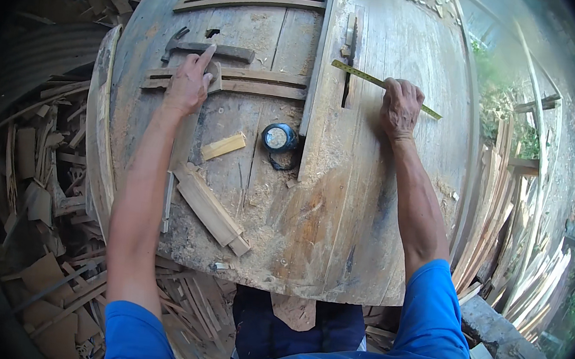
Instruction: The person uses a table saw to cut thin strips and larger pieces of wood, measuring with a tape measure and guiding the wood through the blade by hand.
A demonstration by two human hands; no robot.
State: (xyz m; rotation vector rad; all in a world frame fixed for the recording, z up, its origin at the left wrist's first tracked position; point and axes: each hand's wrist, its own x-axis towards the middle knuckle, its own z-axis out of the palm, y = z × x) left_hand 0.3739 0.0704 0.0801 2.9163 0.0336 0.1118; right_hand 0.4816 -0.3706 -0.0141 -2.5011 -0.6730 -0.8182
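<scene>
My left hand (pixel 189 85) lies over a grooved wooden rail (pixel 262 83), its index finger stretched to the handle of a claw hammer (pixel 227 52). Its thumb and curled fingers are on a small wooden block (pixel 214 78) against the rail; the grip is partly hidden. In my closed right hand (pixel 401 109) is a yellow measuring strip (pixel 356 73), both ends sticking out over the boards. Left of that hand, a long dark slot (pixel 346 92) cuts the wood. Between my arms sits a round dark case (pixel 279 137) with a pale disc and a cord.
The wide plank worktop (pixel 361 207) carries sawdust. A second grooved rail (pixel 256 0) lies at the far side, and a raised strip (pixel 317 71) runs down the middle. Nearer are a short offcut (pixel 223 146) and a longer timber piece (pixel 209 206). Scrap wood (pixel 57 275) heaps at left.
</scene>
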